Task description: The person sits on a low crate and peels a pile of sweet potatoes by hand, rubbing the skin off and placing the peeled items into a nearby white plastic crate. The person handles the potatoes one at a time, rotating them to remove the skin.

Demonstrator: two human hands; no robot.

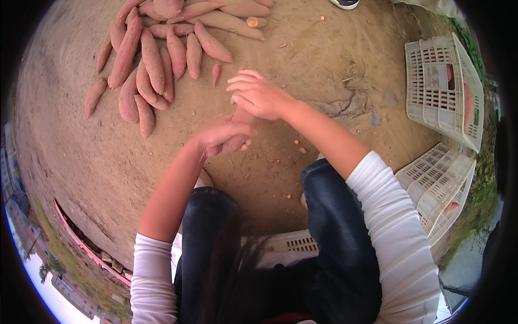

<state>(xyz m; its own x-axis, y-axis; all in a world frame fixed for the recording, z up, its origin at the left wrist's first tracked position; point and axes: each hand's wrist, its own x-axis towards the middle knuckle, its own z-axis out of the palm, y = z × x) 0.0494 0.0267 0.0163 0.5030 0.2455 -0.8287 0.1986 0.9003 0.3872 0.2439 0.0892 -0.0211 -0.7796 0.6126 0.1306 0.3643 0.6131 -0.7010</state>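
Note:
Both of my hands are closed on one reddish sweet potato (243,115), held above the dirt in front of my knees. My left hand (224,134) wraps round its lower part, and my right hand (260,95) grips the upper end with the fingers bent over it. Much of the sweet potato is hidden by my fingers. Beyond my hands, to the left, lies a pile of sweet potatoes (154,60) on the ground. One very small sweet potato (216,74) lies just beyond my right hand.
Two white slatted plastic crates (426,100) stand on the right, with some sweet potatoes inside. Another white crate (288,242) is beneath me, between my legs. Small orange pieces (297,142) are scattered on the dirt. A dark shoe (345,4) shows at the far edge.

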